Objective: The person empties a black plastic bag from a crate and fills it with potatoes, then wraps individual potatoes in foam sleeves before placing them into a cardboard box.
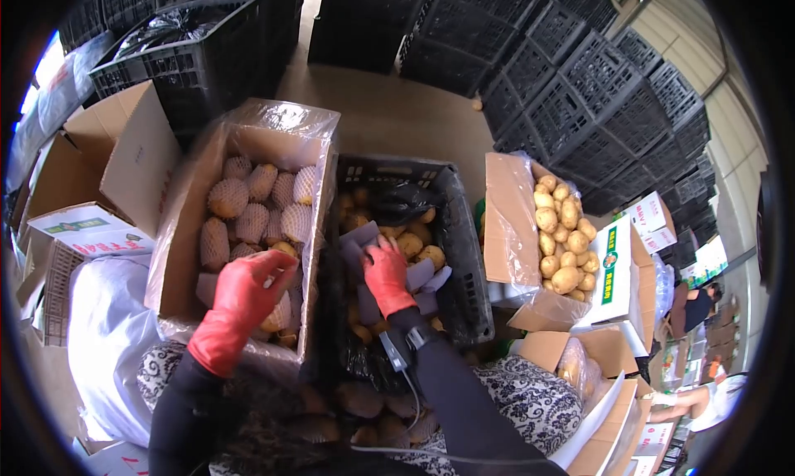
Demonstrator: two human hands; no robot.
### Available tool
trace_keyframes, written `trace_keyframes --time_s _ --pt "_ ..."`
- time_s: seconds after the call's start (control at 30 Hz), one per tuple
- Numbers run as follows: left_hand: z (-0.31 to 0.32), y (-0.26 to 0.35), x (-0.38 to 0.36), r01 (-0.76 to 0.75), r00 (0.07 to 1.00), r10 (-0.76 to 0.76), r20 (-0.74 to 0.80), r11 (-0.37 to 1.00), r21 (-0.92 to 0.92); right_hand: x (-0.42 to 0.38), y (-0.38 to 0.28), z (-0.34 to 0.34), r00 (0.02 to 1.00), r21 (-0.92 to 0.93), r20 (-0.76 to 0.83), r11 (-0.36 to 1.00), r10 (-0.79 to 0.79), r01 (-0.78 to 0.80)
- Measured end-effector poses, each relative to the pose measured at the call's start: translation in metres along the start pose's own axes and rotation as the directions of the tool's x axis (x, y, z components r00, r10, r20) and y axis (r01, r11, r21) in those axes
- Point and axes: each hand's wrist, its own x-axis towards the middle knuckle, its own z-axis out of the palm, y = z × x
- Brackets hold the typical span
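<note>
My left hand (pixel 247 298), in a red glove, is over the near right part of a plastic-lined cardboard box (pixel 157 265). Its fingers are curled towards the thumb; what they hold, if anything, is hidden. Just beyond the fingertips lies a bare potato (pixel 285 249). Potatoes in white foam nets (pixel 252 222) fill much of this box. My right hand (pixel 387 273), also gloved, reaches into a black plastic crate (pixel 474 285), its fingertips closed on a pale purple sheet (pixel 358 237). Loose potatoes (pixel 410 244) and more purple pieces (pixel 421 273) surround it.
At the right, a tilted cardboard box (pixel 509 219) holds bare potatoes (pixel 566 236). Stacked black crates (pixel 580 86) line the back. An open carton (pixel 124 169) stands at the left. Foam-netted potatoes (pixel 360 401) lie close to my body. Another person (pixel 691 306) is at the far right.
</note>
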Motion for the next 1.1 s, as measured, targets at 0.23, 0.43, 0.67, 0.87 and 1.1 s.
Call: trace_keyframes --time_s 0.23,0.43,0.67,0.87,1.1 --pt "0.028 0.023 0.01 -0.147 0.987 0.153 0.054 0.983 -0.11 -0.043 -0.115 -0.095 0.975 0.631 -0.011 0.758 0.223 -0.166" --pt "0.034 0.027 -0.003 0.336 0.939 -0.318 0.13 0.767 -0.547 -0.029 -0.028 -0.057 0.896 0.568 0.151 0.705 0.417 -0.424" --pt "0.039 0.005 0.014 0.192 0.959 -0.284 -0.015 0.685 -0.703 -0.025 0.056 0.037 0.803 0.009 0.442 0.893 0.4 -0.45" --pt "0.048 -0.01 0.025 0.213 0.974 -0.177 0.142 0.499 -0.84 -0.035 0.07 -0.016 0.543 0.38 0.621 0.389 0.565 -0.839" --pt "0.063 0.043 0.0 -0.225 0.916 0.343 0.206 0.868 -0.443 -0.034 -0.042 -0.149 0.463 0.464 0.885 -0.148 0.043 -0.873"
